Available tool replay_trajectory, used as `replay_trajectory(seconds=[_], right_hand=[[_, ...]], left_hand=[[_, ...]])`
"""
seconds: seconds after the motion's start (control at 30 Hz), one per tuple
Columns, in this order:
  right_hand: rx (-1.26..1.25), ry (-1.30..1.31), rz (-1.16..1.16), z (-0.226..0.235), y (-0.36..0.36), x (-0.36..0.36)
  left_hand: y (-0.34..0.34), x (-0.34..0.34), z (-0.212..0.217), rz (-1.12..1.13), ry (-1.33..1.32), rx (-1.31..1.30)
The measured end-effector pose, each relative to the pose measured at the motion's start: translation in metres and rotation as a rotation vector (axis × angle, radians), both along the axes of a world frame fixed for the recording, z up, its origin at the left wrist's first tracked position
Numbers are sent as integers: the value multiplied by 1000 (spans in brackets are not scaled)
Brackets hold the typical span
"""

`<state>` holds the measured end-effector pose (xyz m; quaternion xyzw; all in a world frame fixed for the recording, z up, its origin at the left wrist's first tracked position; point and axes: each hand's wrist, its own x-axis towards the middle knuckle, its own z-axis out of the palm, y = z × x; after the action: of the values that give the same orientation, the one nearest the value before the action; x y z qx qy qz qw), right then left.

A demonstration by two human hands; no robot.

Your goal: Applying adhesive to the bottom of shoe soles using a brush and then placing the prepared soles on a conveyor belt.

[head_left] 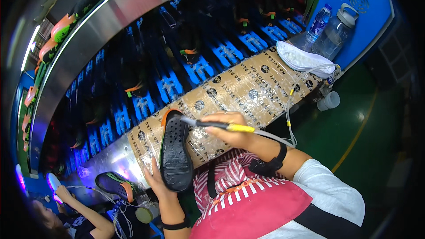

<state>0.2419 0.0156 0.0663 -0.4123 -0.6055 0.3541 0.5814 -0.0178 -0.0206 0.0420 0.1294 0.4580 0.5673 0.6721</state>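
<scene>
A black shoe sole with holes, an orange heel rim and a thin green edge stands over the near edge of the work ledge. My left hand grips its lower left side, with the thumb along the edge and the other fingers partly hidden behind. Closed around a brush with a black and yellow handle, my right hand holds the pale bristles at the upper right edge of the sole. A clear tube runs from the brush's back end.
Cardboard under clear film covers the ledge. Beyond lies a conveyor with blue racks. At the right are a white tray, bottles and a cup. Lower left, a co-worker handles another sole; one more sole lies nearby.
</scene>
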Motion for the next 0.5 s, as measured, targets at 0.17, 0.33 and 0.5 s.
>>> replay_trajectory(seconds=[0.17,0.33,0.5], right_hand=[[-219,306,-125,-9,10,28],[-316,635,-188,-20,20,49],[-341,745,-223,-46,29,66]], left_hand=[[-20,-8,2,137,210,412],[-21,-5,1,135,605,598],[-10,2,-12,220,490,599]])
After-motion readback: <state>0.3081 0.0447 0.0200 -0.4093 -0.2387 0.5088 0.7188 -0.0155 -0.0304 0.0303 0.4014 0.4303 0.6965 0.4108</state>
